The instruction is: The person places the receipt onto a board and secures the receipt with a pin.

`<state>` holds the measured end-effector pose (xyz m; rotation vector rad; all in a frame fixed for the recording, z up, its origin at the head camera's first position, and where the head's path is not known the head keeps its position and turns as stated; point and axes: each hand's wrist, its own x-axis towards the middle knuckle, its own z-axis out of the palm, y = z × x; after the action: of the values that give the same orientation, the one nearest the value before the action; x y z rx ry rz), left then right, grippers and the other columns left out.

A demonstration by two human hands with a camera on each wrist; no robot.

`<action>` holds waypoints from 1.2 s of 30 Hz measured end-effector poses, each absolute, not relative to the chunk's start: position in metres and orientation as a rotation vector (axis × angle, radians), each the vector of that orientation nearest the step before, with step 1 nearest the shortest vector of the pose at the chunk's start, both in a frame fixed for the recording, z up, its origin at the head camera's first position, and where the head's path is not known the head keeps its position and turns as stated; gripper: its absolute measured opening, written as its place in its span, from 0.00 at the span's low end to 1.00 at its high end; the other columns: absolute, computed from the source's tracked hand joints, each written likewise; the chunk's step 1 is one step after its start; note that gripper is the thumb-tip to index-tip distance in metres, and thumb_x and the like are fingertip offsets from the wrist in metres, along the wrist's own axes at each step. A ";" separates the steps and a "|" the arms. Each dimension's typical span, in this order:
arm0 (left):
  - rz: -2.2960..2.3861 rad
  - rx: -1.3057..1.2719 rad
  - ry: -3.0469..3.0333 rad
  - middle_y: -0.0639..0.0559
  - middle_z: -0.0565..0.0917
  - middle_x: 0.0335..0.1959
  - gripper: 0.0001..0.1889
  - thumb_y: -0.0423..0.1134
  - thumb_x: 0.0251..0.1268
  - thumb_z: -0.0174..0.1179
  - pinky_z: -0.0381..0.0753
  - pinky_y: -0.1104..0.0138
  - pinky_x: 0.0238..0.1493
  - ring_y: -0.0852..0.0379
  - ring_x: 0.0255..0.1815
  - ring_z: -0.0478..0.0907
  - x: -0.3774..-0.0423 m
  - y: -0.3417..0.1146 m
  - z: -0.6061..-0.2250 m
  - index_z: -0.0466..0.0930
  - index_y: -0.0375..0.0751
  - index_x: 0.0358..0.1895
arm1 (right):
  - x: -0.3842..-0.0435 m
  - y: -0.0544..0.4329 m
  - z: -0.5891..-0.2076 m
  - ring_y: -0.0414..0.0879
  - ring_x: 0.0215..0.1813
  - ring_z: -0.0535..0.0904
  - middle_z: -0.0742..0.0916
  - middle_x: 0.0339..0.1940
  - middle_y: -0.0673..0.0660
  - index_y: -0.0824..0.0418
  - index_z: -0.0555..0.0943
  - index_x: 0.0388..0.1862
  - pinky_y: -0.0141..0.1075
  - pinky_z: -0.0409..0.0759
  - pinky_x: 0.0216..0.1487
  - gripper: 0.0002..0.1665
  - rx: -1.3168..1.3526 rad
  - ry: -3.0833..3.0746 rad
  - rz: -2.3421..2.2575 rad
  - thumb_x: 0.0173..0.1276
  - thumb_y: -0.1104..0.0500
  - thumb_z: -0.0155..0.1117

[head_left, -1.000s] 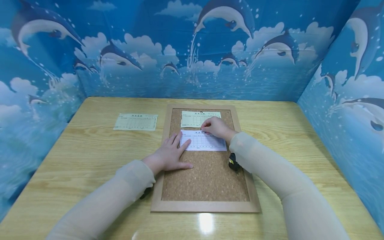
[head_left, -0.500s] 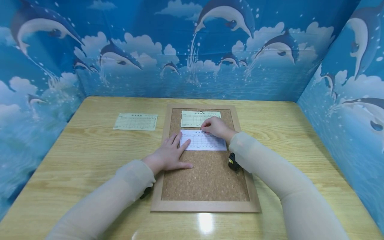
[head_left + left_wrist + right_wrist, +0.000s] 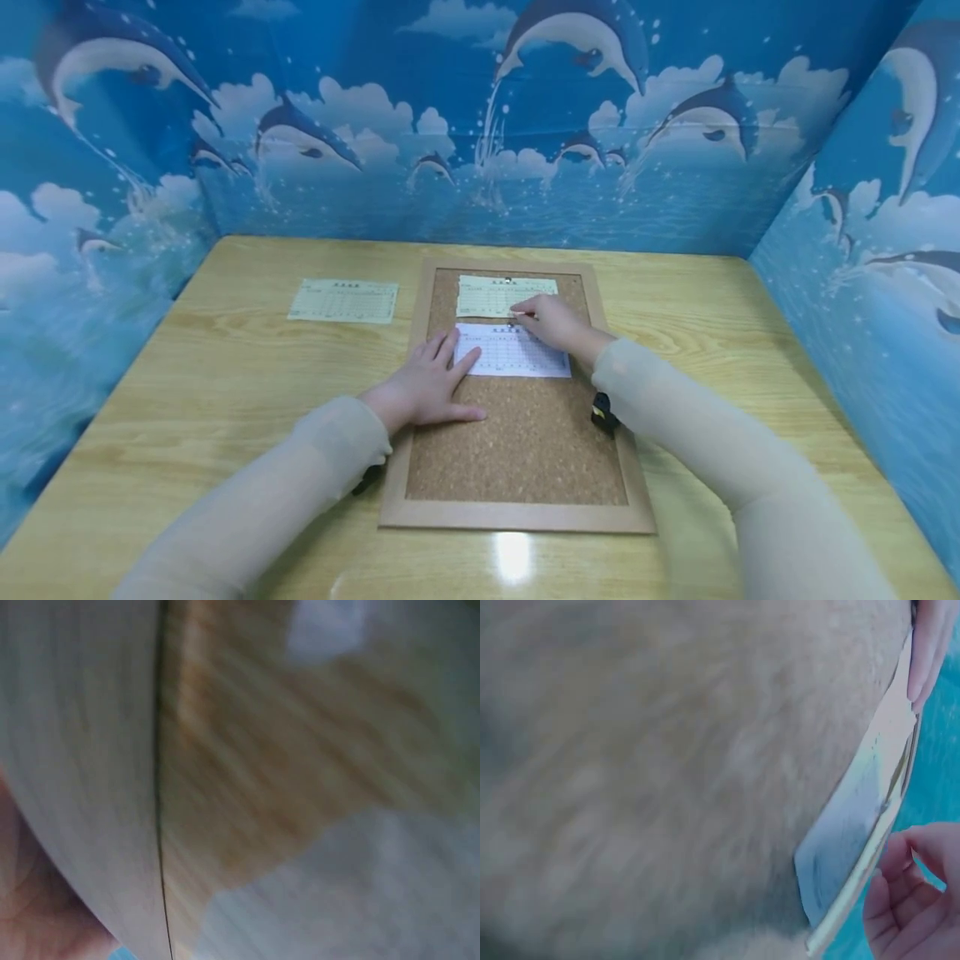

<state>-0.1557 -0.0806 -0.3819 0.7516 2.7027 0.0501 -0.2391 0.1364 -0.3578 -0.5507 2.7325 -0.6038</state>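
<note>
A white printed form [image 3: 517, 354] lies on a framed corkboard [image 3: 517, 450]. My left hand [image 3: 427, 379] rests spread on the board, fingertips on the form's left edge and thumb on the cork. A small pushpin [image 3: 511, 325] stands at the form's top edge. Just above it is my right hand [image 3: 555, 321], fingers loosely bent, over the lower edge of a pale green form [image 3: 487, 297]. That green form bears another pushpin [image 3: 508, 281] at its top. In the right wrist view, nothing shows between the right hand's curled fingers [image 3: 896, 889].
Another pale green form [image 3: 343, 301] lies on the wooden table [image 3: 247, 375], left of the board. Dolphin-printed curtains [image 3: 420, 200] enclose the back and sides. Both forearms reach in from the near edge, with black wrist cameras under the sleeves.
My right hand has let go of the pushpin and risen slightly away, so the pin now shows. My left hand stays on the white form. The head view has shifted slightly.
</note>
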 end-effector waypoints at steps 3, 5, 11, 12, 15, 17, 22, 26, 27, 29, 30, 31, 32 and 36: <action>0.034 0.738 2.699 0.35 0.32 0.73 0.53 0.80 0.51 0.38 0.38 0.48 0.69 0.36 0.72 0.31 -0.156 -0.079 -0.383 0.39 0.52 0.75 | -0.230 0.141 -0.355 0.48 0.21 0.70 0.84 0.47 0.62 0.53 0.71 0.66 0.40 0.71 0.27 0.22 -0.644 2.754 -0.406 0.74 0.59 0.47; 0.037 0.732 2.699 0.35 0.32 0.73 0.53 0.80 0.51 0.38 0.37 0.48 0.69 0.36 0.72 0.31 -0.157 -0.079 -0.383 0.39 0.52 0.75 | -0.225 0.142 -0.355 0.47 0.22 0.71 0.83 0.49 0.63 0.51 0.67 0.68 0.40 0.72 0.28 0.24 -0.693 2.743 -0.296 0.74 0.58 0.46; 0.044 0.749 2.704 0.35 0.33 0.73 0.52 0.79 0.51 0.38 0.38 0.48 0.69 0.36 0.72 0.32 -0.156 -0.080 -0.381 0.40 0.51 0.75 | -0.216 0.142 -0.359 0.56 0.54 0.77 0.75 0.63 0.60 0.50 0.62 0.71 0.48 0.76 0.48 0.26 -0.761 2.730 -0.125 0.75 0.56 0.45; 0.042 0.750 2.703 0.35 0.33 0.73 0.52 0.79 0.51 0.38 0.38 0.48 0.69 0.36 0.72 0.32 -0.156 -0.080 -0.380 0.40 0.51 0.75 | -0.215 0.141 -0.359 0.55 0.52 0.78 0.75 0.63 0.60 0.50 0.62 0.71 0.48 0.77 0.45 0.26 -0.760 2.729 -0.124 0.75 0.56 0.45; 0.040 0.752 2.703 0.34 0.33 0.73 0.52 0.79 0.51 0.38 0.38 0.48 0.69 0.36 0.72 0.32 -0.155 -0.080 -0.380 0.40 0.51 0.75 | -0.214 0.140 -0.359 0.54 0.49 0.80 0.76 0.62 0.60 0.51 0.63 0.71 0.47 0.77 0.42 0.26 -0.768 2.733 -0.135 0.75 0.55 0.45; 0.039 0.752 2.705 0.34 0.33 0.73 0.52 0.79 0.51 0.38 0.39 0.48 0.69 0.36 0.72 0.33 -0.155 -0.080 -0.380 0.40 0.51 0.75 | -0.214 0.140 -0.359 0.55 0.49 0.80 0.76 0.61 0.61 0.53 0.63 0.71 0.48 0.77 0.44 0.26 -0.772 2.726 -0.158 0.75 0.53 0.46; 0.031 0.734 2.690 0.36 0.32 0.73 0.52 0.79 0.51 0.37 0.38 0.48 0.69 0.37 0.72 0.31 -0.156 -0.079 -0.381 0.38 0.53 0.75 | -0.214 0.141 -0.359 0.57 0.55 0.77 0.77 0.60 0.62 0.54 0.64 0.70 0.50 0.74 0.53 0.29 -0.757 2.701 -0.250 0.73 0.47 0.48; 0.053 0.734 2.684 0.35 0.32 0.73 0.52 0.79 0.52 0.38 0.38 0.47 0.69 0.36 0.72 0.31 -0.155 -0.079 -0.379 0.39 0.52 0.75 | -0.215 0.143 -0.360 0.57 0.56 0.76 0.76 0.61 0.61 0.55 0.65 0.70 0.49 0.73 0.54 0.33 -0.770 2.685 -0.299 0.71 0.42 0.51; 0.061 0.736 2.685 0.35 0.32 0.73 0.52 0.79 0.52 0.39 0.38 0.47 0.69 0.36 0.72 0.31 -0.155 -0.079 -0.378 0.39 0.52 0.75 | -0.215 0.143 -0.361 0.56 0.56 0.76 0.76 0.62 0.61 0.55 0.65 0.69 0.49 0.73 0.54 0.34 -0.775 2.684 -0.307 0.70 0.41 0.51; 0.067 0.741 2.684 0.34 0.32 0.73 0.52 0.78 0.52 0.39 0.38 0.47 0.69 0.36 0.72 0.31 -0.154 -0.079 -0.377 0.40 0.51 0.75 | -0.216 0.144 -0.363 0.56 0.56 0.76 0.76 0.62 0.60 0.55 0.65 0.69 0.48 0.73 0.55 0.36 -0.783 2.684 -0.322 0.68 0.39 0.53; 0.065 0.741 2.684 0.34 0.32 0.73 0.52 0.79 0.52 0.38 0.38 0.47 0.69 0.36 0.72 0.31 -0.154 -0.079 -0.377 0.40 0.51 0.75 | -0.216 0.145 -0.363 0.56 0.56 0.76 0.76 0.62 0.60 0.55 0.65 0.69 0.48 0.73 0.55 0.36 -0.785 2.684 -0.331 0.68 0.39 0.53; 0.067 0.741 2.683 0.34 0.32 0.73 0.52 0.79 0.52 0.38 0.38 0.47 0.69 0.36 0.72 0.31 -0.154 -0.079 -0.377 0.40 0.51 0.75 | -0.217 0.145 -0.364 0.56 0.56 0.76 0.76 0.62 0.60 0.55 0.65 0.69 0.48 0.73 0.54 0.37 -0.784 2.684 -0.339 0.67 0.38 0.53; 0.068 0.741 2.682 0.34 0.32 0.73 0.52 0.79 0.52 0.38 0.38 0.47 0.69 0.36 0.72 0.31 -0.154 -0.079 -0.377 0.40 0.51 0.75 | -0.217 0.145 -0.364 0.56 0.56 0.77 0.76 0.62 0.59 0.55 0.65 0.69 0.48 0.73 0.54 0.37 -0.782 2.683 -0.348 0.67 0.38 0.54; 0.070 0.737 2.682 0.35 0.32 0.73 0.52 0.79 0.52 0.38 0.37 0.47 0.69 0.36 0.72 0.31 -0.154 -0.079 -0.377 0.40 0.51 0.75 | -0.218 0.145 -0.365 0.56 0.56 0.76 0.75 0.62 0.59 0.55 0.66 0.69 0.48 0.73 0.55 0.37 -0.780 2.678 -0.368 0.66 0.38 0.54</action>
<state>-0.1541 -0.0792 -0.3772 0.7368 2.6820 0.0699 -0.2175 0.1453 -0.3647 -0.7804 2.6784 -0.3678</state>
